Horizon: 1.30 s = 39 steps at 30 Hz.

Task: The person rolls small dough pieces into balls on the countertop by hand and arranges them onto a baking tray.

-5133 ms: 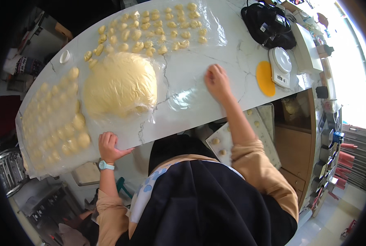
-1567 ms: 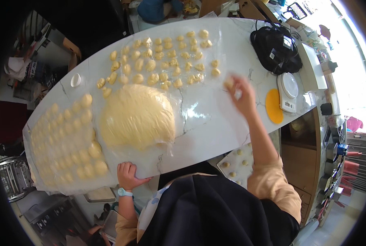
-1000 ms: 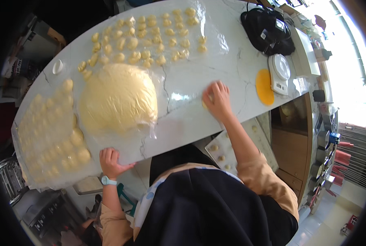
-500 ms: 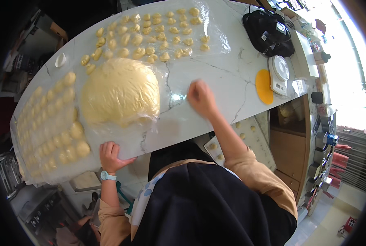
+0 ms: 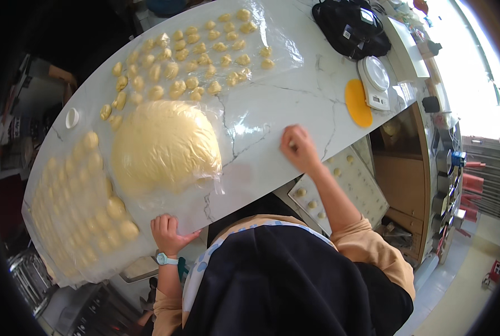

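Note:
My right hand [image 5: 300, 148] is curled low over the bare marble on the right, the fingers closed around a small pale lump that looks like a dough ball, mostly hidden by them. At the table's near edge rests my left hand [image 5: 170, 234], thumb spread out and nothing in it. Between and beyond the hands sits a big yellow dough mass [image 5: 166, 148] under clear plastic film. To the left, rows of round dough balls [image 5: 96, 210] lie beneath a plastic sheet. Smaller dough pieces [image 5: 203, 59] are spread across another sheet at the far side.
A white kitchen scale [image 5: 377, 92] and an orange dough scraper [image 5: 358, 103] lie at the right end, near a black bag [image 5: 350, 28]. Below the table edge on the right is a tray [image 5: 367, 196] with several dough balls. A small white cup [image 5: 72, 117] stands far left.
The whole view has shifted, with the table turned slightly. My right hand has moved nearer the table's edge, still curled. My left hand stays at the edge.

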Each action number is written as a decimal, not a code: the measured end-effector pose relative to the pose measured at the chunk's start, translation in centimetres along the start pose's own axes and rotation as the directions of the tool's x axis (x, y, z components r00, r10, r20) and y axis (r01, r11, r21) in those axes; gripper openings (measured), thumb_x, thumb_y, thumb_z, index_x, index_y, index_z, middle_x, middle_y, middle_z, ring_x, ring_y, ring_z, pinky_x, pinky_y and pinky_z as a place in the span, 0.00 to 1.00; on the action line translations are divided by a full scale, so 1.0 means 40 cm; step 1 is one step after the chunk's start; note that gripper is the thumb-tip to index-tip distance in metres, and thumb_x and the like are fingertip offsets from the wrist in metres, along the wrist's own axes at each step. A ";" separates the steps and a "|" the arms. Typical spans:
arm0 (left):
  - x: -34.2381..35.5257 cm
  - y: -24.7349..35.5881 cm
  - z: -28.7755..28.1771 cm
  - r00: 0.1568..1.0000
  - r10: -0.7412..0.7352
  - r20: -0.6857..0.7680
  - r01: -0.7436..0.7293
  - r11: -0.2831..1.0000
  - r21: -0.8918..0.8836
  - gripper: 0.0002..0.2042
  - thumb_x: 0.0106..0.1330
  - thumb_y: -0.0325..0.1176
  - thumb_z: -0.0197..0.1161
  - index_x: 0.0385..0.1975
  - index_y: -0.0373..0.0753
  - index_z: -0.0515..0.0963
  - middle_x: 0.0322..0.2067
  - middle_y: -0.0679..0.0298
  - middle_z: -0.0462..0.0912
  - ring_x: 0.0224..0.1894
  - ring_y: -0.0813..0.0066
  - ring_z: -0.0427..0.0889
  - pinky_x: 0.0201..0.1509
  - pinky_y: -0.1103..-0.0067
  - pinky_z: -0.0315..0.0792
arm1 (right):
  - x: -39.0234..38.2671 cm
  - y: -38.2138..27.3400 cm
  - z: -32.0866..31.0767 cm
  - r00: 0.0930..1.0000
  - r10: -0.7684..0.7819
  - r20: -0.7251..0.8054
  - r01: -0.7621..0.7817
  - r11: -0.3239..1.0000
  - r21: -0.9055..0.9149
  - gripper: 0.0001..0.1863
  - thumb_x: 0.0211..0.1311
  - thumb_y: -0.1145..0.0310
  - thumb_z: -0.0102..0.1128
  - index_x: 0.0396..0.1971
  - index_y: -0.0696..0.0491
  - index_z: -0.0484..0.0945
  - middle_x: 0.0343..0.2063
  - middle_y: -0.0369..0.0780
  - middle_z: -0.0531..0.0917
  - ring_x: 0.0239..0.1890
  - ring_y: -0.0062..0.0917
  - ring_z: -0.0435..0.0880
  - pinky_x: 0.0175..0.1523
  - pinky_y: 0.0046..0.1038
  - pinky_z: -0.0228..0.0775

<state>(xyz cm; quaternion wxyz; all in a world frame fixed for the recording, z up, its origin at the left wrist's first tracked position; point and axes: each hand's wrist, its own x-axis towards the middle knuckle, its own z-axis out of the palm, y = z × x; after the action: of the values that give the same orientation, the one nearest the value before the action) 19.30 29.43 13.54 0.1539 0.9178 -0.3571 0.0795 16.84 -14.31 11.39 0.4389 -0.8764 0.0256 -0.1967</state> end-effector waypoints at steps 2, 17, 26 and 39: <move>-0.001 0.002 0.003 1.000 0.015 0.008 -0.015 1.000 -0.014 0.31 0.39 0.64 0.72 0.21 0.41 0.67 0.29 0.61 0.69 0.33 0.59 0.69 0.38 0.66 0.63 | 0.069 0.025 -0.036 0.994 -0.006 -0.107 -0.034 0.930 -0.365 0.07 0.50 0.78 0.61 0.27 0.54 0.72 0.30 0.41 0.77 0.37 0.38 0.77 0.45 0.34 0.69; 0.024 0.003 0.014 0.997 0.070 0.038 -0.068 0.997 -0.039 0.29 0.36 0.56 0.78 0.20 0.43 0.65 0.28 0.62 0.68 0.33 0.58 0.70 0.41 0.65 0.64 | 0.015 -0.060 -0.087 0.918 0.396 0.013 -0.396 0.918 0.018 0.33 0.51 0.73 0.71 0.60 0.50 0.71 0.50 0.39 0.80 0.50 0.31 0.80 0.58 0.29 0.73; -0.030 -0.030 0.033 0.996 0.065 0.054 -0.069 0.996 0.057 0.31 0.39 0.53 0.79 0.21 0.42 0.61 0.26 0.60 0.62 0.32 0.55 0.67 0.37 0.63 0.62 | -0.618 0.190 -0.468 0.468 0.843 -0.265 -0.646 0.531 0.548 0.22 0.54 0.73 0.63 0.52 0.56 0.79 0.39 0.34 0.83 0.42 0.17 0.80 0.47 0.22 0.73; -0.031 -0.068 0.039 0.991 0.065 0.118 -0.083 0.984 0.158 0.32 0.46 0.60 0.72 0.25 0.40 0.60 0.28 0.57 0.61 0.34 0.52 0.66 0.39 0.61 0.63 | -0.997 0.371 -0.184 0.190 0.704 -0.684 -0.916 0.378 0.135 0.23 0.48 0.68 0.73 0.47 0.53 0.79 0.35 0.41 0.85 0.32 0.26 0.84 0.42 0.28 0.77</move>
<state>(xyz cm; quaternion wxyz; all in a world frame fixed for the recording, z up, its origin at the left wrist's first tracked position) 20.29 31.57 11.14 0.0549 0.9164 -0.3915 0.0621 -20.71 -20.33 -9.06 0.2932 -0.6487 0.6701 -0.2103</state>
